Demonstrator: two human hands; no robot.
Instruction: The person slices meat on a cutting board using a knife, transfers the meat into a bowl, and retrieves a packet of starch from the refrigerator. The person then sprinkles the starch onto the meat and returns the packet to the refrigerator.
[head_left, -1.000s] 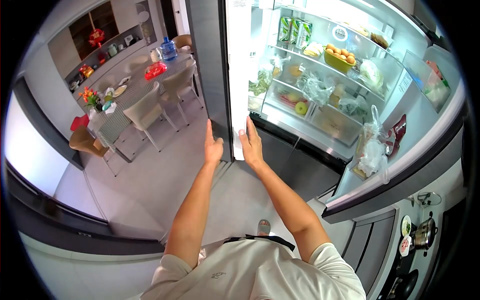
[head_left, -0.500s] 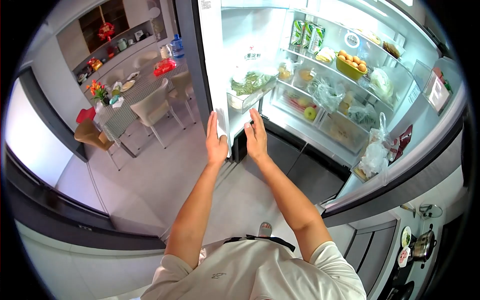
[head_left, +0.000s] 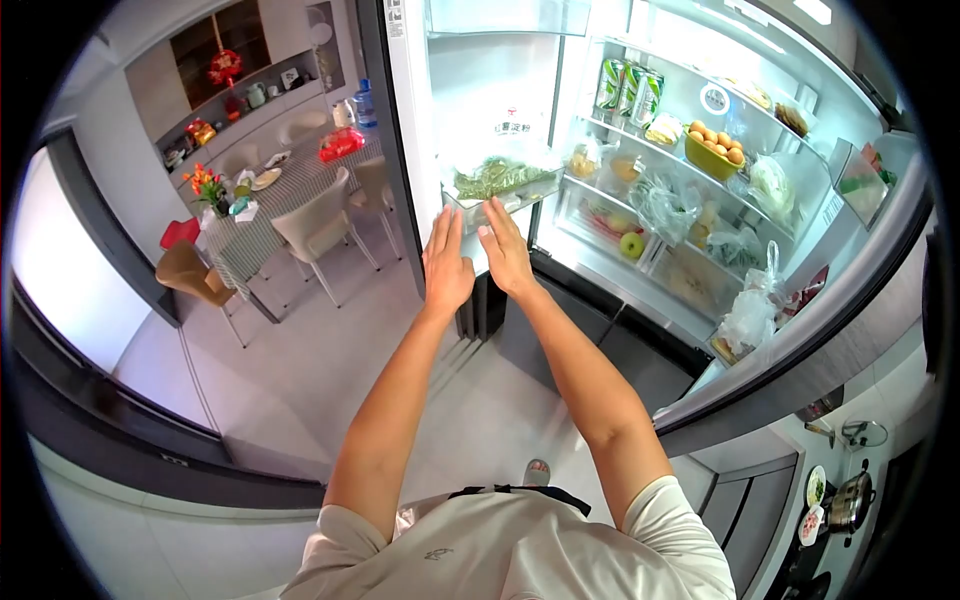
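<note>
My left hand is raised near the lower edge of the left refrigerator door, fingers stretched out and holding nothing. Close beside it, my right hand also has its fingers extended and is empty, with a small gap between the two. Just above both hands is the clear door bin, which holds bagged leafy greens. Whether either hand touches the bin or door cannot be made out. The refrigerator stands open, with a yellow-green bowl of eggs, cans and a green apple inside.
On the right door hangs a white plastic bag. A dining table with chairs stands at left. Lower right, a counter holds a pot and plates. Dark lower refrigerator drawers are below the shelves.
The left door has swung wider, showing more of its inner side and the bin of greens. My hands have moved slightly closer together, and the view has shifted a little.
</note>
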